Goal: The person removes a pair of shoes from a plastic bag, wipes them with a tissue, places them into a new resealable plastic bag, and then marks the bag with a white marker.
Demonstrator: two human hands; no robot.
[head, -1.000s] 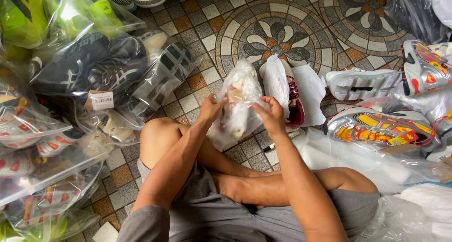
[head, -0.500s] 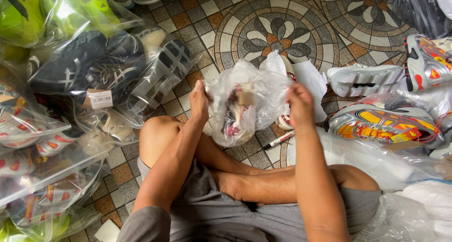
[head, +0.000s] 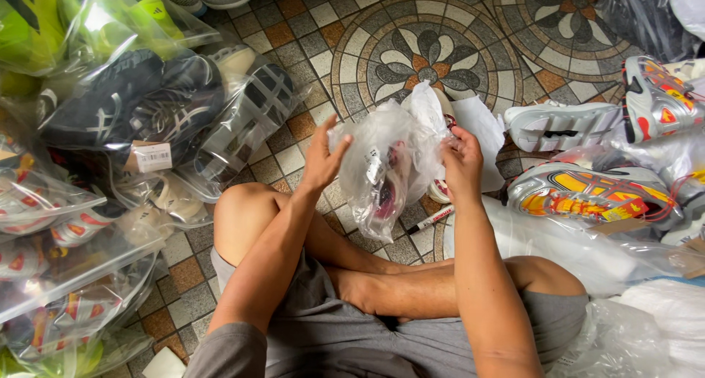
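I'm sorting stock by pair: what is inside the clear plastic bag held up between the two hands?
Through the crumpled clear bag, held by the left hand and right hand, a shoe with white and dark red parts shows. The folds hide whether a second shoe is inside.

Head view, steeply down, seemingly close

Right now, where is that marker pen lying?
In the head view, the marker pen lies on the tiled floor just below the clear plastic bag held in both hands, close beside the right hand and forearm.
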